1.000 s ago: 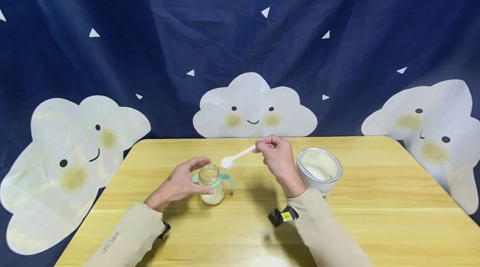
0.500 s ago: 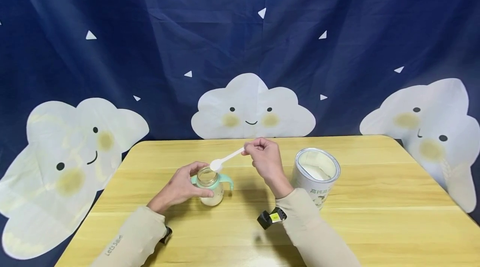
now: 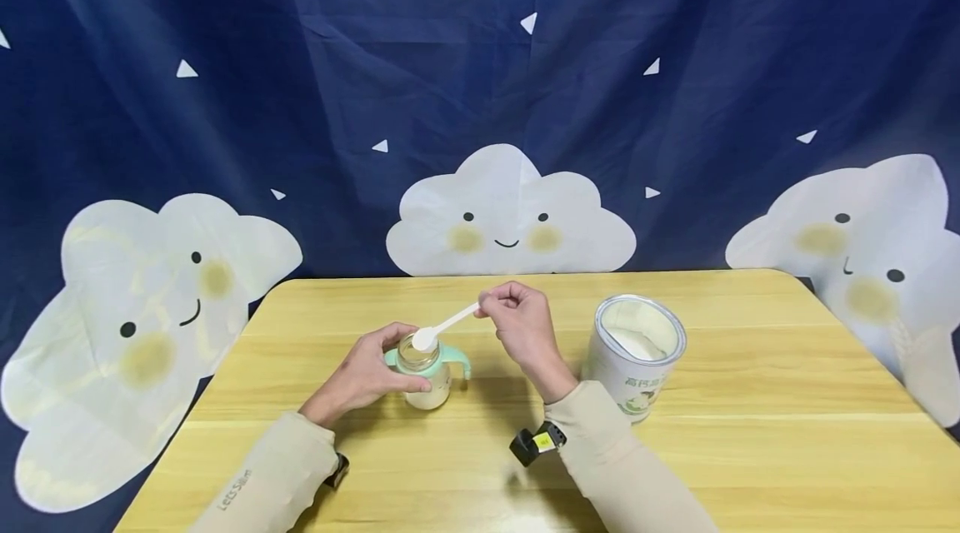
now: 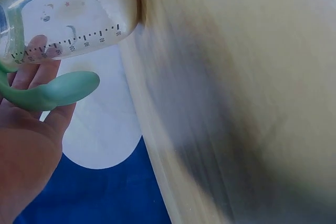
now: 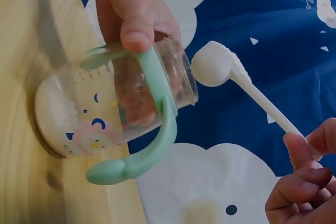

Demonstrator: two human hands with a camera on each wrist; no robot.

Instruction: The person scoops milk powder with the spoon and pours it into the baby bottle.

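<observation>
A clear baby bottle (image 3: pixel 429 396) with mint-green handles stands uncapped on the table, white powder in its bottom. My left hand (image 3: pixel 366 372) grips it around the neck from the left, thumb in front and fingers behind. In the left wrist view the bottle's printed scale (image 4: pixel 79 45) and one green handle (image 4: pixel 68 88) show beside the fingers. My right hand (image 3: pixel 525 331) pinches the end of a white measuring scoop (image 3: pixel 454 320) between thumb and fingers. In the right wrist view the scoop's bowl (image 5: pixel 211 65), heaped with powder, is right at the bottle's open mouth (image 5: pixel 185 74).
To the right of my right hand stands an open white milk powder can (image 3: pixel 630 375), powder visible inside. The wooden table (image 3: pixel 450 475) ends at the back against a dark blue curtain (image 3: pixel 420 58) printed with smiling clouds.
My right hand has moved left, carrying the scoop from beside the bottle to over its mouth. My left hand keeps its grip on the bottle in the same place.
</observation>
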